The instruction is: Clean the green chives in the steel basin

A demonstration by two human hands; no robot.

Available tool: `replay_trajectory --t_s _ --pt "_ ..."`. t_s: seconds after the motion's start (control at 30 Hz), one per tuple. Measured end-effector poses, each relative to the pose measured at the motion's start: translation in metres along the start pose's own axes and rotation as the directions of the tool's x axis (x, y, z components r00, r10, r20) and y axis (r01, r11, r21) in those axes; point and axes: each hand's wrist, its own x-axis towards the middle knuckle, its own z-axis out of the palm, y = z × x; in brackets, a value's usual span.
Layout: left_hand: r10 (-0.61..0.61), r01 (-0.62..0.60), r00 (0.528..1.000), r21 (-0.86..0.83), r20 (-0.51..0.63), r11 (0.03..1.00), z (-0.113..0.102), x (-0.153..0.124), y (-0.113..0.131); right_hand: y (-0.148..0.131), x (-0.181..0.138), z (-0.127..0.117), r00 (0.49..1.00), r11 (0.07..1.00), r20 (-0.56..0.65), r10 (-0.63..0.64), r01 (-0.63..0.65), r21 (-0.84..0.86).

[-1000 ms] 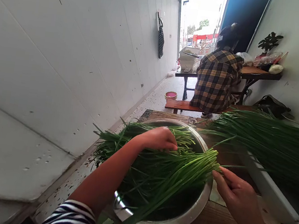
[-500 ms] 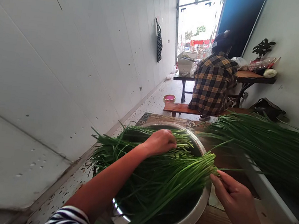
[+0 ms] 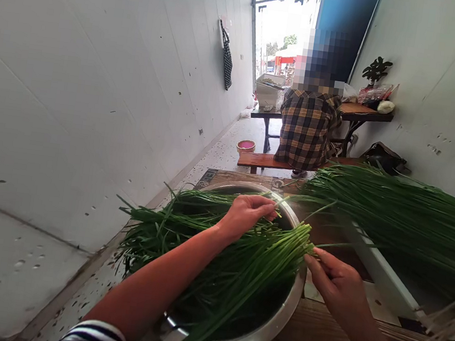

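A wide metal basin (image 3: 273, 333) holds a heap of long green garlic chives (image 3: 232, 288), their leafy ends hanging over its left rim and pale cut ends pointing right. Above the far part of the heap, my left hand (image 3: 247, 215) is closed in a pinch, with thin chive stems at its fingertips; exactly how many cannot be made out. At the basin's right rim, my right hand (image 3: 337, 277) pinches the pale ends of the nearer bunch between thumb and fingers.
A large pile of chives (image 3: 405, 222) lies on the right, over a white-edged tray (image 3: 386, 267). The basin rests on a wooden surface (image 3: 322, 339). Beyond, a person in a plaid shirt (image 3: 306, 128) sits on a bench (image 3: 258, 161) at a table. A white wall (image 3: 95, 91) runs along the left.
The view has turned slightly right. My left hand has shifted right over the basin towards the stem ends, its fingers now more stretched in a pinch. My right hand keeps its grip.
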Motion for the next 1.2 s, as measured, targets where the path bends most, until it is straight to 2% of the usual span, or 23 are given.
replay_trajectory --t_s 0.43,0.77,1.2 --pt "-0.005 0.01 0.996 -0.05 0.087 0.999 0.0026 -0.0024 0.0027 0.002 0.0014 0.0001 0.999 0.999 0.016 -0.037 0.037 0.016" --pt "-0.067 0.074 0.992 -0.066 0.106 0.995 0.0032 -0.0027 0.0 -0.004 0.0012 -0.0002 1.0 0.999 0.003 -0.022 0.022 0.026" --pt "-0.046 0.055 0.992 -0.078 0.114 0.995 0.0031 -0.0037 0.0006 -0.0004 0.0001 0.0008 1.0 0.999 0.011 -0.028 0.027 0.022"
